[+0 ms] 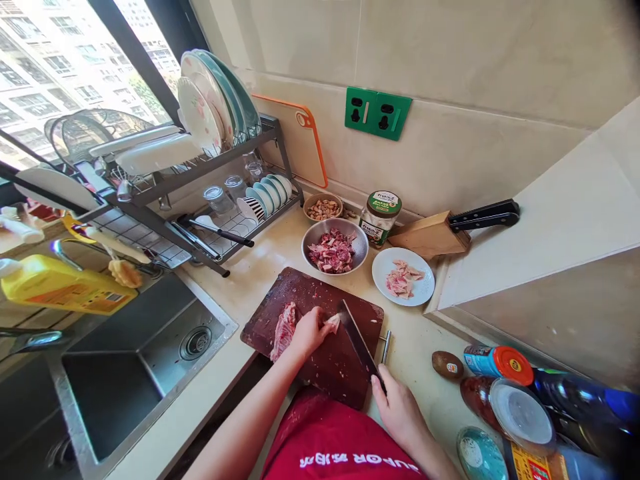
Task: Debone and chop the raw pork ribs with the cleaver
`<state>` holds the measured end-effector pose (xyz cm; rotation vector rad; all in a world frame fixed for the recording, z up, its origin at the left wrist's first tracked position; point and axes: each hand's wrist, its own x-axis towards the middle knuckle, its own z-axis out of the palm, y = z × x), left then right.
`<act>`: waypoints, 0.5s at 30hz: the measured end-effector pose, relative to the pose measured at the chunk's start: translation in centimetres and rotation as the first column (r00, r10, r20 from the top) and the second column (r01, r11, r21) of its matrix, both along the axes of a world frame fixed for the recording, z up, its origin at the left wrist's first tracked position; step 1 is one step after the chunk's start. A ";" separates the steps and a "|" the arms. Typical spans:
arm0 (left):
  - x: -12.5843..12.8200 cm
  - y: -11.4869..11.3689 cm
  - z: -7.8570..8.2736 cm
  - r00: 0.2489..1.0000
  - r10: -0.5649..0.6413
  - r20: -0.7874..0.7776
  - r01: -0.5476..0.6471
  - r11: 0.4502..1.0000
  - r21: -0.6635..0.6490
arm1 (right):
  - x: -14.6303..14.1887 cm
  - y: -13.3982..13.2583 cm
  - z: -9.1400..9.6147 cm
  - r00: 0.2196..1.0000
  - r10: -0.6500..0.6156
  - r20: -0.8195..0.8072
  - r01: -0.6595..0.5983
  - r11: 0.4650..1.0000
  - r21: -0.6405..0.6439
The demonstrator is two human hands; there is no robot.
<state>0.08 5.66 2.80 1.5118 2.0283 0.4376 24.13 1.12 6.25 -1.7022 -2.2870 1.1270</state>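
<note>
Over there, the person's bare left forearm slants forward to a bare left hand with bunched fingers; the bare right hand, farther back, curls into a grip.

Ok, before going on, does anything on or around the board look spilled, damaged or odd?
Nothing stands out as spilled or damaged. The only slight untidiness is on the cutting board: small pale scraps lie scattered, apart from the large piece of meat. They look like ordinary cutting debris.
</note>
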 end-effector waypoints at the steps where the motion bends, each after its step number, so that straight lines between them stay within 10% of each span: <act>1: 0.2 -0.6 0.0 1.000 -0.019 -0.019 0.020 0.998 0.053 | -0.4 0.3 0.1 0.998 0.036 0.043 -0.037 0.999 0.015; 6: 0.7 -1.7 -0.5 0.978 -0.208 -0.022 0.207 0.950 0.235 | -0.9 1.7 1.1 0.956 0.190 0.221 -0.207 0.977 0.053; 15: 1.0 -1.5 -2.9 0.976 -0.197 -0.091 0.215 0.932 0.290 | -5.1 7.1 1.6 0.899 0.306 0.314 -0.298 0.952 -0.076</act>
